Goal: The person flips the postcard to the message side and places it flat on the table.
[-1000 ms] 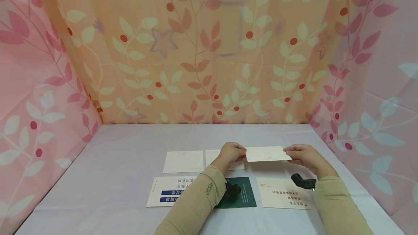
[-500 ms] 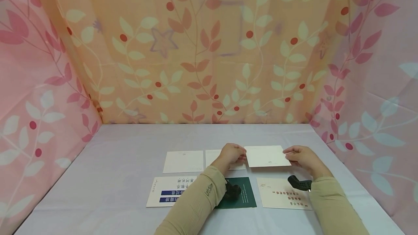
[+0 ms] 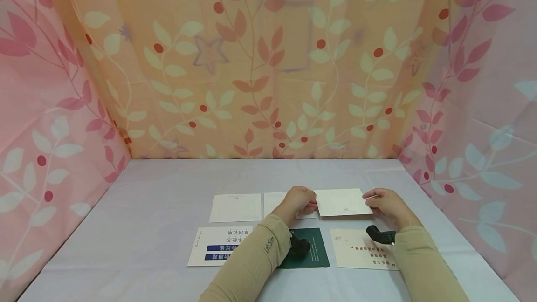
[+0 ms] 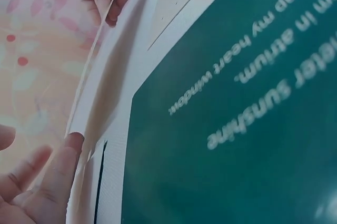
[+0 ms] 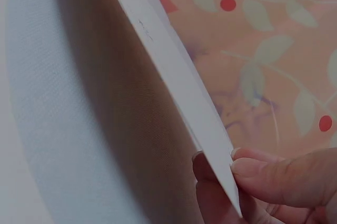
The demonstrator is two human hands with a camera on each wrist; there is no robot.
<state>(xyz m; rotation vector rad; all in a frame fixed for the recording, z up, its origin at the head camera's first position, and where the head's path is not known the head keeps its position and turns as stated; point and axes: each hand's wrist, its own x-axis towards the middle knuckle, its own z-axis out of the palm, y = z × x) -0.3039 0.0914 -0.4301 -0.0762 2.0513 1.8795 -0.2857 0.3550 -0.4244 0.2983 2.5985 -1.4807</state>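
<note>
The white table (image 3: pixel 126 227) bears five flat cards: along the bottom of the frame a blue-banded card (image 3: pixel 209 246), a green card (image 3: pixel 315 246) partly under the left sleeve (image 3: pixel 251 257) and a red-lettered card (image 3: pixel 356 246); in the row above, a white card (image 3: pixel 235 209) and a middle card (image 3: pixel 271 199), partly hidden by the left hand (image 3: pixel 297 203). By my judgement those five are set, and only the held card (image 3: pixel 341 201), right of centre, is left to lie flat. The right hand (image 3: pixel 388 205) pinches its right edge between thumb and fingers; the left hand's fingers touch its left edge — whether they pinch it, I cannot tell. Its long axis runs left to right, the lower edge clear of the table, and a small mark sits near that edge — the white card's is near its upper edge.
</note>
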